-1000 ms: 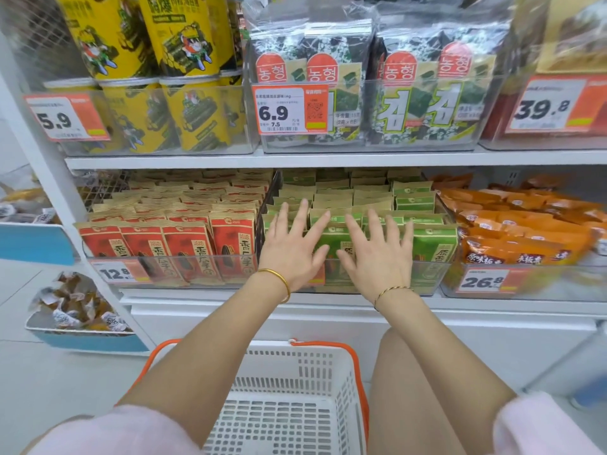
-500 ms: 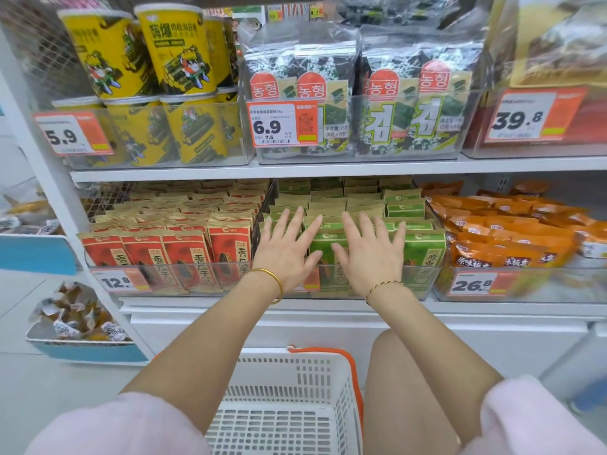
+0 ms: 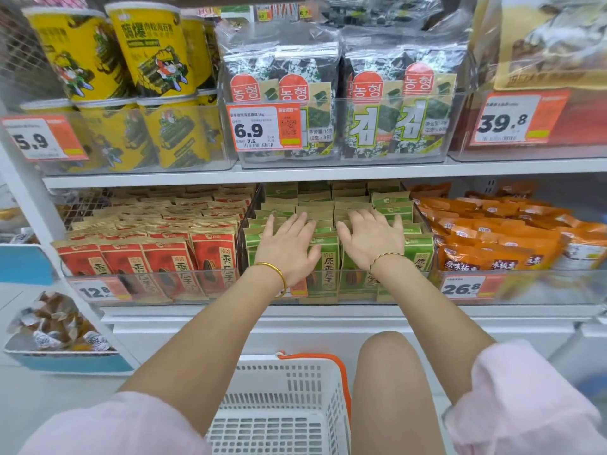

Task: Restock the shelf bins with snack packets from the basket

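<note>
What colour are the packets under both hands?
Green snack packets with tan tops, clearest in the head view.

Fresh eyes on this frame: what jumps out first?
The left hand and right hand lie flat, fingers spread, on the green packets in the middle bin of the lower shelf. The bin to their left holds red packets, the one to their right orange packets. Below, a white basket with an orange handle sits beside the person's knee.

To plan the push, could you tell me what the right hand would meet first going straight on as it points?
Probably the rear green packets: the right hand lies open on the front rows, fingers pointing toward the back. Depth is unclear.
</note>
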